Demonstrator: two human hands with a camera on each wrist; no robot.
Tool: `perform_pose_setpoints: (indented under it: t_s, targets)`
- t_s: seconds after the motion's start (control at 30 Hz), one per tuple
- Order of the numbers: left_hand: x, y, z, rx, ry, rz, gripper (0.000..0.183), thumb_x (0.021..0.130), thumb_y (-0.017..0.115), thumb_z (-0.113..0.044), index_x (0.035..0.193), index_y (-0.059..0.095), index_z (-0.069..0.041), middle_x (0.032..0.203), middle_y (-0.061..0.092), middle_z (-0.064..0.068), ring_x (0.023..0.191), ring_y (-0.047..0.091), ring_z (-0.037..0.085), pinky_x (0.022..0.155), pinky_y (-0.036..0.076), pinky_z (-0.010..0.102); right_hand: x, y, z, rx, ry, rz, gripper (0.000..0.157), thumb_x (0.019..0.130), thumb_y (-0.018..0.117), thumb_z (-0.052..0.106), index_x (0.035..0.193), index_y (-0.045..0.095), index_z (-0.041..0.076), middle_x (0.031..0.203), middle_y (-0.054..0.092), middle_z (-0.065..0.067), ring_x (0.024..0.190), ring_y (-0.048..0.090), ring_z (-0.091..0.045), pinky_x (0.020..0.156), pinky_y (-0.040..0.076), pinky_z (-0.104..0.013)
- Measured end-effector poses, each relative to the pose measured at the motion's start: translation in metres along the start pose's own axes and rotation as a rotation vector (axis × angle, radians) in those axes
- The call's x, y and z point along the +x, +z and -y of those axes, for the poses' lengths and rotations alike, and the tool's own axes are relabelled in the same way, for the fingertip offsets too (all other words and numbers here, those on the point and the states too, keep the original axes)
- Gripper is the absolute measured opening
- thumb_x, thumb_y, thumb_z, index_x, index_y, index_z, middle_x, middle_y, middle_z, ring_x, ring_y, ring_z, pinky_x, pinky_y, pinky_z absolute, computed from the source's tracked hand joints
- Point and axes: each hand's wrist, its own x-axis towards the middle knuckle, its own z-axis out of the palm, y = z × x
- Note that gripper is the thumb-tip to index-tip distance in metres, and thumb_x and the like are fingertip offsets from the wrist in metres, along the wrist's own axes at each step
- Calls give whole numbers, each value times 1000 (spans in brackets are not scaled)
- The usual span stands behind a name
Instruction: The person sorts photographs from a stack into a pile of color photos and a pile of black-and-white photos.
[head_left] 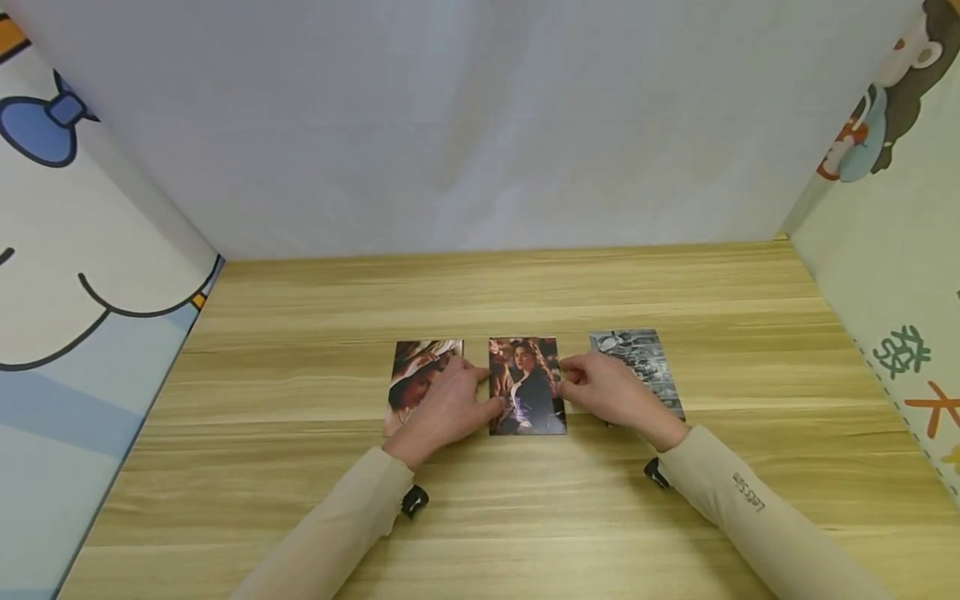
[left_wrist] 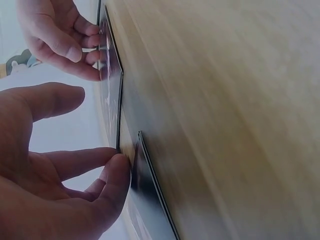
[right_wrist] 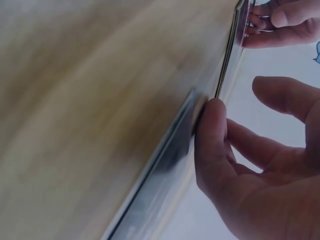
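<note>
Three photo cards lie in a row on the wooden table. The middle photo card [head_left: 527, 392] shows a person in a dark jacket. At its left edge, my left hand [head_left: 452, 402] touches with fingertips, while the wrist and palm pass over the left photo card [head_left: 408, 375], hiding part of it. My right hand [head_left: 611, 390] touches the opposite edge and partly covers the right photo card [head_left: 647, 354], a greyish picture. In the left wrist view, the left thumb [left_wrist: 60, 100] stands apart from the card. Likewise, the right thumb [right_wrist: 285, 95] is raised off it in the right wrist view.
The wood-grain tabletop [head_left: 510, 525] extends around the cards. A pale cloth backdrop [head_left: 487, 150] rises behind it. Cartoon-printed panels stand at the left [head_left: 97, 250] and right [head_left: 885, 275]. Dark wrist devices show at both sleeves.
</note>
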Motion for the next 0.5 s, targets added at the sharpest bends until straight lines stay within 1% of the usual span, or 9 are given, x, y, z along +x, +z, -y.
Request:
perform_pose_setpoints:
  t_s: [0.1, 0.2, 0.3, 0.4, 0.5]
  targets:
    - [0, 0, 0, -1, -1, 5, 61, 93, 71, -31, 141, 59, 5, 117, 55, 16, 102, 52, 27, 92, 48, 45, 0, 0, 0, 12, -5, 3, 44, 98, 61, 14, 134, 63, -10, 97, 73, -9, 58, 47, -14, 58, 39, -31]
    - [-1, 0, -1, -7, 1, 7, 61, 94, 70, -30, 142, 59, 5, 119, 56, 17, 104, 53, 28, 93, 48, 46, 0, 0, 0, 23, -2, 3, 44, 98, 60, 13, 135, 62, -11, 101, 74, -10, 59, 49, -13, 58, 40, -31]
    - [-2, 0, -1, -17, 3, 4, 61, 93, 70, -30, 142, 59, 5, 122, 57, 18, 107, 54, 30, 96, 49, 47, -1, 0, 0, 30, 1, -2, 44, 99, 59, 14, 135, 62, -11, 101, 73, -9, 62, 51, -14, 60, 43, -32]
    - [-3, 0, -1, -25, 0, 3, 62, 94, 70, -30, 143, 58, 5, 124, 57, 19, 108, 55, 30, 96, 49, 47, -2, 0, -1, 28, 2, -17, 44, 99, 60, 15, 136, 62, -10, 100, 72, -8, 69, 56, -15, 64, 47, -34]
    - [-4, 0, 0, -30, 8, -9, 61, 94, 70, -30, 143, 58, 5, 119, 58, 16, 100, 54, 27, 87, 50, 43, -4, 0, -1, 28, 0, -36, 45, 100, 61, 16, 136, 61, -9, 105, 72, -10, 84, 65, -20, 73, 53, -39]
